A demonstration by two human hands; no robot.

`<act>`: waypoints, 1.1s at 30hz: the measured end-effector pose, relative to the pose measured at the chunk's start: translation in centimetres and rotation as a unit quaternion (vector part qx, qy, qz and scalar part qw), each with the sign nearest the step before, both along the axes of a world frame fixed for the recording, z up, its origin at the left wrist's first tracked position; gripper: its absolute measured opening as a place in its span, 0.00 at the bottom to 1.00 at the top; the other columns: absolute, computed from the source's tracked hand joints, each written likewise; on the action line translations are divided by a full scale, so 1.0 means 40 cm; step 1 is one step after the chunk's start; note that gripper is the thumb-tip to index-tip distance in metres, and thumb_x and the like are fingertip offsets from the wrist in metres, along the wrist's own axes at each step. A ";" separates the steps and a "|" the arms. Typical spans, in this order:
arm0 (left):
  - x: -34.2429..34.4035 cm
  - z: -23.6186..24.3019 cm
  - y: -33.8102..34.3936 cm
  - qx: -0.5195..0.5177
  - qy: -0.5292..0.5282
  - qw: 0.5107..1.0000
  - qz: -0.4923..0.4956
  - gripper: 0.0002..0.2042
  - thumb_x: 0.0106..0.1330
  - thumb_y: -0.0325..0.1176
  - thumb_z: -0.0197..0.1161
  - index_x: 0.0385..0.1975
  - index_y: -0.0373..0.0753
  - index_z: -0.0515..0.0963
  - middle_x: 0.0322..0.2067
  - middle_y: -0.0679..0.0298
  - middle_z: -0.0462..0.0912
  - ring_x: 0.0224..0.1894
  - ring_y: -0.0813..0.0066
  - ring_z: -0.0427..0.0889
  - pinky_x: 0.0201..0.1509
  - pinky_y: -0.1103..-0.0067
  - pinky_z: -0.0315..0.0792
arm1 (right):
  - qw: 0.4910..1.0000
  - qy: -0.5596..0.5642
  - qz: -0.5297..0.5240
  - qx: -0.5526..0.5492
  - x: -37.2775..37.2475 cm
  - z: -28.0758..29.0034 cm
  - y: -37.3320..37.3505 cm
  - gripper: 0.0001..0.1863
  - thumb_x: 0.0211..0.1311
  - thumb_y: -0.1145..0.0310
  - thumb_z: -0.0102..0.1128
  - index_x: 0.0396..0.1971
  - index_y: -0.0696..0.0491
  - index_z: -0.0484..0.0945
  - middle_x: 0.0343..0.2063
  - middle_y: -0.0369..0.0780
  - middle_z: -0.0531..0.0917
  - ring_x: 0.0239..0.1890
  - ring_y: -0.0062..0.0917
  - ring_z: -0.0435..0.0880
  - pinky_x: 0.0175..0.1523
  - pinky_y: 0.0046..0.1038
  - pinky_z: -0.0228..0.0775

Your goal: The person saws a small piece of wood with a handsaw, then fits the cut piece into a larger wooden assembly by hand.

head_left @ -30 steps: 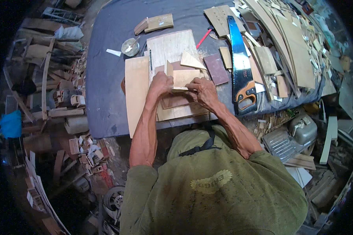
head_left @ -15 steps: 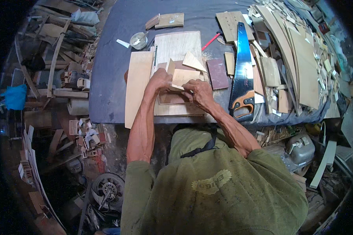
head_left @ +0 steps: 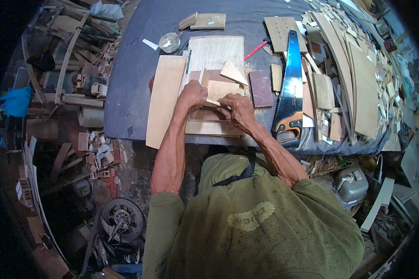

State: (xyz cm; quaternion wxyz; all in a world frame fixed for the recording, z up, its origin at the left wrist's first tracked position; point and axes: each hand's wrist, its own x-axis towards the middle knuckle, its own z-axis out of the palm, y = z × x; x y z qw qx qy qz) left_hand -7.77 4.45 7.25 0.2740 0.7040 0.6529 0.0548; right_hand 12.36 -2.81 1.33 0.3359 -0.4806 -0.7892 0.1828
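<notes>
My left hand (head_left: 192, 96) is closed on the left end of a small wooden strip (head_left: 212, 102). The fingers of my right hand (head_left: 239, 110), bent and pressed together, grip the strip's other end. Just beyond it sits a pale square wood piece (head_left: 222, 88), with a thin upright piece (head_left: 202, 76) beside my left fingers. A triangular wood offcut (head_left: 233, 72) lies past my right hand. All this rests over a light wooden board (head_left: 215, 50) and a brown panel (head_left: 205, 115). My fingertips are partly hidden.
A long plank (head_left: 164, 97) lies left, near a pencil (head_left: 188, 62) and a bowl of paste (head_left: 170, 42). To the right are a dark red block (head_left: 260, 88), a handsaw (head_left: 291, 88) with its blade pointing away, a red tool (head_left: 256, 49) and heaped wood scraps (head_left: 358, 83).
Both hands keep their hold on the strip with barely any movement. The whole scene has shifted and tilted slightly in the view.
</notes>
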 end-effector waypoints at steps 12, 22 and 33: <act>0.004 0.009 0.004 -0.040 -0.011 0.999 0.032 0.23 0.59 0.41 0.56 0.31 0.17 0.79 0.33 0.28 0.80 0.41 0.36 0.84 0.46 0.57 0.77 | 1.000 -0.013 0.014 0.006 0.006 0.005 0.002 0.10 0.54 0.62 0.70 0.37 0.44 0.86 0.31 0.36 0.83 0.34 0.34 0.83 0.38 0.38 0.76; 0.007 0.008 -0.001 -0.009 -0.001 1.000 0.009 0.23 0.59 0.41 0.55 0.29 0.19 0.80 0.32 0.29 0.80 0.40 0.35 0.84 0.48 0.56 0.77 | 0.999 -0.027 0.023 -0.005 0.009 0.007 0.000 0.09 0.55 0.63 0.69 0.36 0.46 0.86 0.32 0.37 0.84 0.34 0.38 0.82 0.40 0.39 0.74; 0.008 -0.007 0.008 -0.016 0.026 1.000 0.003 0.17 0.55 0.37 0.60 0.29 0.24 0.82 0.33 0.33 0.82 0.40 0.38 0.85 0.44 0.57 0.79 | 0.998 -0.054 0.028 -0.001 -0.001 -0.003 -0.006 0.10 0.52 0.61 0.69 0.36 0.42 0.86 0.31 0.33 0.82 0.36 0.32 0.81 0.40 0.38 0.69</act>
